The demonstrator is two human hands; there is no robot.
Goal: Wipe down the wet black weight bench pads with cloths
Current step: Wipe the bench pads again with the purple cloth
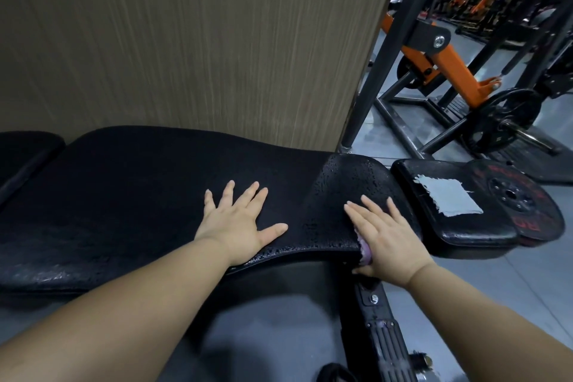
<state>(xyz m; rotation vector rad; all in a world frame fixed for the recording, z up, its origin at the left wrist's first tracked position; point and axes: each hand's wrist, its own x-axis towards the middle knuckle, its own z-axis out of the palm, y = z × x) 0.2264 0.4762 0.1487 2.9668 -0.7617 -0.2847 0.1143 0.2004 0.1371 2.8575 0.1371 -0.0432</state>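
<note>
The long black bench pad (130,183) stretches across the middle of the view, with water beads on its right end and along its front edge. My left hand (238,223) lies flat on the pad, fingers spread, holding nothing. My right hand (387,236) presses a purple cloth (365,253) against the pad's wet right end; only a small edge of the cloth shows under the palm. A smaller black seat pad (459,226) with a grey taped patch (446,197) sits just right of my right hand.
A brown wood-grain wall (186,40) stands right behind the bench. A black and orange weight machine (449,65) with a plate (502,121) fills the right background. A red-lettered weight plate (533,205) lies by the seat pad. The bench frame (387,335) runs below.
</note>
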